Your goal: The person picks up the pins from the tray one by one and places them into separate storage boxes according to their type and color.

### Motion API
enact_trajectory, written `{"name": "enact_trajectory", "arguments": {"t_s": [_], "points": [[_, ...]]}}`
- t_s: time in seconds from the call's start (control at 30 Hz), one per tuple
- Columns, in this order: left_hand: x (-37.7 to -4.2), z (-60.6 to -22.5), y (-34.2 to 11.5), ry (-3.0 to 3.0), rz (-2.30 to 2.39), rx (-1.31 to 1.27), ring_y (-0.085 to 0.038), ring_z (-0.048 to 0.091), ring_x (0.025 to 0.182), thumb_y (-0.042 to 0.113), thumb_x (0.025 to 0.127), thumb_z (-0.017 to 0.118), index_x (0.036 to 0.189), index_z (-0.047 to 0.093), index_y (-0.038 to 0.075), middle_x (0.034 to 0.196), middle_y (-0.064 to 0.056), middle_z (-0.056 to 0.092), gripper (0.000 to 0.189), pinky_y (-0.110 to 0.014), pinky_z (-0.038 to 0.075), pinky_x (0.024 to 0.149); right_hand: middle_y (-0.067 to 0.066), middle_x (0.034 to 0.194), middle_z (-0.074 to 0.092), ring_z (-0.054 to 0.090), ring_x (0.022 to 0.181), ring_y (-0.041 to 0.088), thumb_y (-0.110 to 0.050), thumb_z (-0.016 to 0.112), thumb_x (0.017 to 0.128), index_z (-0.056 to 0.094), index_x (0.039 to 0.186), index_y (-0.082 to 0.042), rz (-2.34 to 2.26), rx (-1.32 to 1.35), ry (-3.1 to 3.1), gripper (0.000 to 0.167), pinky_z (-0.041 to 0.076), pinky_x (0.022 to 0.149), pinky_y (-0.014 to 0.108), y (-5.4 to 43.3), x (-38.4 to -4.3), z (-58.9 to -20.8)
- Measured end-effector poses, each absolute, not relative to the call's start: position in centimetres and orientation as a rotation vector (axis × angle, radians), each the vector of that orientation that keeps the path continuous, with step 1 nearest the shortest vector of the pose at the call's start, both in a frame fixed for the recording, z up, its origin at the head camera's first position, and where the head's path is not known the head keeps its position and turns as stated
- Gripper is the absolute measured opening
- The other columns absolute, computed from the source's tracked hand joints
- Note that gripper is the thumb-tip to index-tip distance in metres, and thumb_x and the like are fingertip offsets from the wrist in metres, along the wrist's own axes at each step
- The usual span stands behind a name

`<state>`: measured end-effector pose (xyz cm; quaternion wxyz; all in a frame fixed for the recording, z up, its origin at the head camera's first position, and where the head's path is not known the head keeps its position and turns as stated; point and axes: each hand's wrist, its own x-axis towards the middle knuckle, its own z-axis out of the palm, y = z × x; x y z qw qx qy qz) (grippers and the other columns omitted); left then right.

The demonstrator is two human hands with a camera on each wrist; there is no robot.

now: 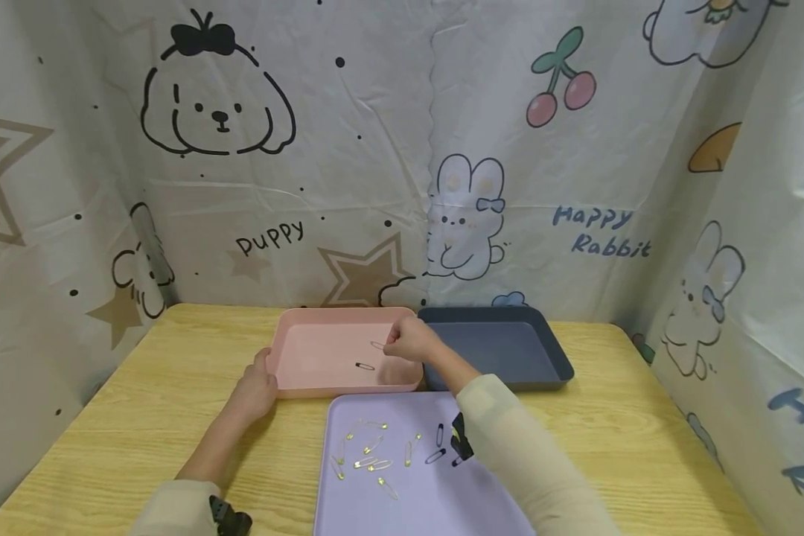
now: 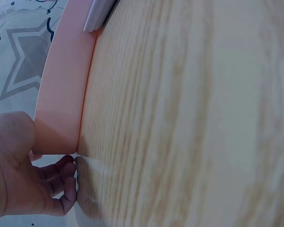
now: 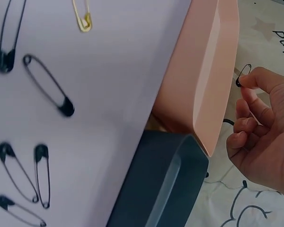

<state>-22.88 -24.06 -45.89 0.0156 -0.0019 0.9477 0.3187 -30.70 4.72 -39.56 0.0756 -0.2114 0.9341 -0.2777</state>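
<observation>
The right hand [image 1: 412, 339] pinches a black safety pin [image 3: 241, 76] above the right half of the pink tray [image 1: 321, 350]. The left hand [image 1: 251, 391] seems to grip that tray's left edge, its fingertips partly hidden. One dark pin [image 1: 365, 366] already lies inside, toward the front edge. Work looks early: gold pins [image 1: 408, 453] and further black pins [image 1: 435, 455] remain on the lilac tray [image 1: 442, 506].
</observation>
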Motion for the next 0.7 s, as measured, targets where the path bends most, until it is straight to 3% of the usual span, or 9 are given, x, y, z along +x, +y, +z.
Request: {"name": "enact_trajectory", "arguments": {"t_s": [0.3,0.53,0.7], "points": [[-22.8,-45.7,-23.9,2.955,1.003,-0.01,-0.035,0.051,0.085,0.006,0.092,0.027,0.141,0.012,-0.012,0.118,-0.043,0.043,0.054,-0.052,0.045,0.079,-0.005,0.061,0.055,0.046,0.055,0.009,-0.014,0.066,0.078,0.066,0.067,-0.009,-0.812,-0.563,2.821,0.012,0.038,0.052,0.022,3.8,-31.2,-40.7],[-22.8,-45.9,-23.8,2.971,1.004,-0.006,-0.034,0.052,0.083,0.005,0.092,0.028,0.14,0.014,-0.013,0.114,-0.043,0.044,0.054,-0.051,0.047,0.075,-0.004,0.069,0.062,0.052,0.061,0.01,-0.02,0.068,0.08,0.066,0.071,-0.011,-0.775,-0.494,2.832,0.013,0.041,0.055,0.025,3.5,-31.4,-41.9],[-22.7,-45.8,-24.0,2.964,1.009,-0.001,-0.037,0.052,0.09,0.006,0.092,0.027,0.141,0.013,-0.013,0.118,-0.043,0.043,0.054,-0.053,0.045,0.08,-0.004,0.071,0.063,0.053,0.063,0.011,-0.021,0.068,0.079,0.066,0.073,-0.012,-0.783,-0.462,2.844,0.012,0.042,0.056,0.026,3.3,-31.7,-42.3]]}}
